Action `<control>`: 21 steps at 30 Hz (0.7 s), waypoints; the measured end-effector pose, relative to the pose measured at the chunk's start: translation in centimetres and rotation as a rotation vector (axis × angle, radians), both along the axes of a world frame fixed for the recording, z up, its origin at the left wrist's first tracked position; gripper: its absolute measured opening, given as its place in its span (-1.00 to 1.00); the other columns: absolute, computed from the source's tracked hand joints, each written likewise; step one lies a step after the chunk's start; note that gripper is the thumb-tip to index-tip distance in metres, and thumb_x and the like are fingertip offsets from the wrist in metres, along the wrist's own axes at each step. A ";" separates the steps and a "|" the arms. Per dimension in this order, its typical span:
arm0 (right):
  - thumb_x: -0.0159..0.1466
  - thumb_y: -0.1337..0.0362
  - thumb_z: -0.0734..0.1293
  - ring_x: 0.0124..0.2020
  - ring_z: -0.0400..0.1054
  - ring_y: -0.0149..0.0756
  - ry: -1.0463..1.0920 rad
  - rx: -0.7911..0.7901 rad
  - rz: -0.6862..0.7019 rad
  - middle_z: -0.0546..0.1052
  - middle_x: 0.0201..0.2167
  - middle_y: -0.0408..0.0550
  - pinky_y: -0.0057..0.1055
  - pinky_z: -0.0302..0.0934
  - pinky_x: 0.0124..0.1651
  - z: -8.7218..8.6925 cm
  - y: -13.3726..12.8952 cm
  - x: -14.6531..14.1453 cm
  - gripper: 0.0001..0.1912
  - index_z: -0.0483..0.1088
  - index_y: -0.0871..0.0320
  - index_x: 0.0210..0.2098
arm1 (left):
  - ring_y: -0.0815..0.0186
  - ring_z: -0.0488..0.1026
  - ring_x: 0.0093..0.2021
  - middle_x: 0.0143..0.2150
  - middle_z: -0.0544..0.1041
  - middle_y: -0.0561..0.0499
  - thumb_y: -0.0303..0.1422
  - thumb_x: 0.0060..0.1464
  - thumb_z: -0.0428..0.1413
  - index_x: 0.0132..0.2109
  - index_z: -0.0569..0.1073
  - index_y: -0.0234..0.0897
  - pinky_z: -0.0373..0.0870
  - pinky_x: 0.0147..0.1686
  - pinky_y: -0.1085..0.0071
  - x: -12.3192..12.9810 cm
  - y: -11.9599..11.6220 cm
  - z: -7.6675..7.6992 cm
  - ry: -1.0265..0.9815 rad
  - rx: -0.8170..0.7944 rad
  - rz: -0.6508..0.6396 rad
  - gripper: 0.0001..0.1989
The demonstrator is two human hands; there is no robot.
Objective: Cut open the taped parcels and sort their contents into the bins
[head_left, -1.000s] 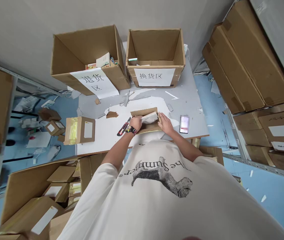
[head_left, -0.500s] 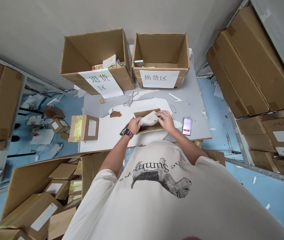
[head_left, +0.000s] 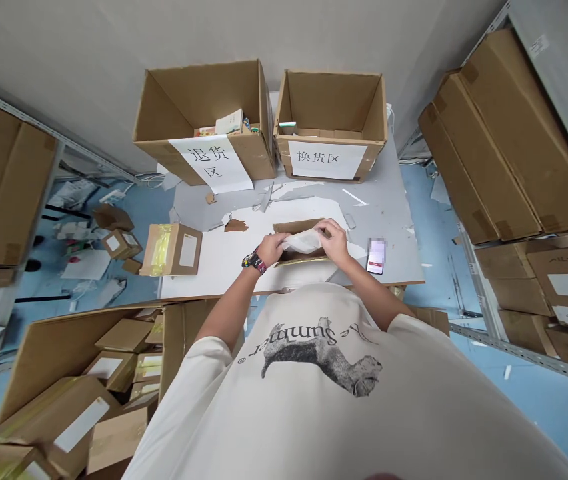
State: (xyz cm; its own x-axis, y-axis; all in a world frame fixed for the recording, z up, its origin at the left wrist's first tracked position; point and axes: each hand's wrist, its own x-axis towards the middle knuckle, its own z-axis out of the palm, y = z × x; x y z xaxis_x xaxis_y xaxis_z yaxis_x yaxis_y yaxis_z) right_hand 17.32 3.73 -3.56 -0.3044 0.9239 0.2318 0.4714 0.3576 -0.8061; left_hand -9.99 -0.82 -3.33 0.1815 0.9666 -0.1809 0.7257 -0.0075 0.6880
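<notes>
Over a small open cardboard box near the table's front edge, both hands hold a whitish, thin-wrapped item. My left hand, with a patterned band at the wrist, has its fingers closed on the item's left end. The fingers of my right hand pinch its right end. What the wrapping contains cannot be made out. The box's inside is partly hidden by the item and the hands.
Two large open boxes with paper signs stand at the back. A taped box sits left on the table, a phone right. Parcels fill a big carton at lower left; shelves flank the right.
The whitish item looks flatter and wider between the hands, and my right hand has shifted slightly. The whole view has moved a little, so the back boxes appear farther right.
</notes>
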 end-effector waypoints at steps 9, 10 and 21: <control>0.61 0.25 0.23 0.31 0.55 0.07 -0.003 0.032 -0.014 0.67 0.20 0.13 0.02 0.47 0.43 0.2 0.0 0.5 -0.61 0.67 -0.02 0.21 | 0.12 0.73 0.16 0.18 0.82 -0.10 -0.43 0.46 0.07 0.26 0.74 -0.23 0.56 0.31 0.29 0.5 0.2 0.5 -0.010 0.070 0.048 -0.58; 0.60 0.28 0.22 0.34 0.54 0.08 -0.027 0.041 0.025 0.66 0.23 0.13 0.03 0.45 0.46 0.3 -0.1 0.6 -0.59 0.68 -0.03 0.21 | 0.12 0.73 0.17 0.19 0.82 -0.10 -0.43 0.47 0.07 0.27 0.74 -0.22 0.56 0.31 0.29 0.4 0.2 0.5 0.000 0.067 0.041 -0.58; 0.42 0.39 0.38 0.22 0.53 0.18 -0.346 -0.053 0.154 0.63 0.27 0.16 0.01 0.48 0.34 0.7 1.0 1.2 -0.53 0.63 0.10 0.29 | 0.06 0.71 0.22 0.19 0.80 -0.16 -0.38 0.53 0.05 0.25 0.76 -0.23 0.55 0.36 0.21 -0.1 0.3 1.0 0.073 0.082 0.005 -0.59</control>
State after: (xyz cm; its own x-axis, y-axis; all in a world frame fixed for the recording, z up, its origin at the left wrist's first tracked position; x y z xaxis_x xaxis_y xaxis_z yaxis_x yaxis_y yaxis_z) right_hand 18.53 4.78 -2.89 -0.4922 0.8694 0.0439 0.6634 0.4072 -0.6278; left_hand -10.10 -0.50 -2.37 0.1660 0.9796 -0.1136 0.7742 -0.0581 0.6303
